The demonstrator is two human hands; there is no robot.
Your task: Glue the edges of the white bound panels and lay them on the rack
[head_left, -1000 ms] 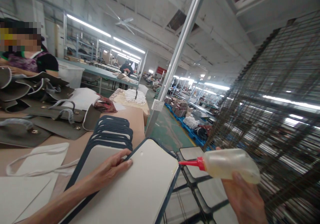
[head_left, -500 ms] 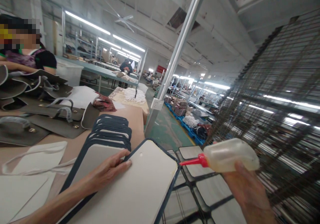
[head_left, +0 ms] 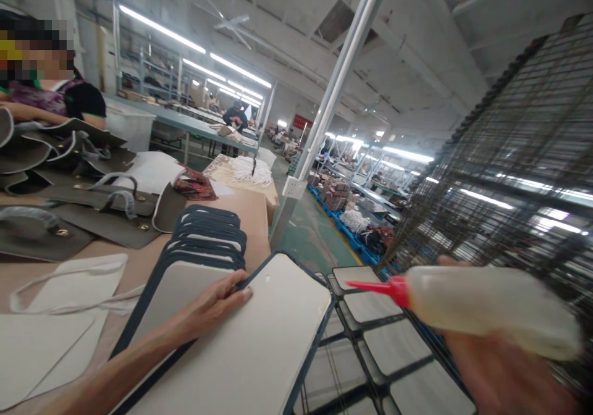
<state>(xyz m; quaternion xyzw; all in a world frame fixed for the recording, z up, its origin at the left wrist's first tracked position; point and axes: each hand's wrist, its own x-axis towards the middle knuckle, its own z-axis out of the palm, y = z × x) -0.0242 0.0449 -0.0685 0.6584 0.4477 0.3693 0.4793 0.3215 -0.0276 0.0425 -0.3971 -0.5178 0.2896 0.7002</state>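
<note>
My left hand (head_left: pixel 222 301) pinches the upper left edge of a white panel with a dark blue rim (head_left: pixel 264 341), tilted in front of me. A thin glossy line runs along the panel's right edge. My right hand (head_left: pixel 504 359) is wrapped round a translucent squeeze bottle (head_left: pixel 491 304) with a red nozzle. The bottle lies level, its tip pointing left, apart from the panel's right corner. Behind my left hand several similar blue-rimmed panels (head_left: pixel 208 233) overlap in a stack on the table.
Grey-brown bag pieces with handles (head_left: pixel 111 223) and white sheets (head_left: pixel 41 347) lie on the left of the table (head_left: pixel 254 217). A metal pole (head_left: pixel 324 118) rises ahead. Panels on a wire rack (head_left: pixel 398 347) are below right; a mesh rack (head_left: pixel 509 155) leans above. A person (head_left: pixel 83 100) sits at far left.
My right hand has moved right and closer to the camera with the bottle, so the red tip has left the panel's corner. My left hand and the panel have shifted slightly up and right.
</note>
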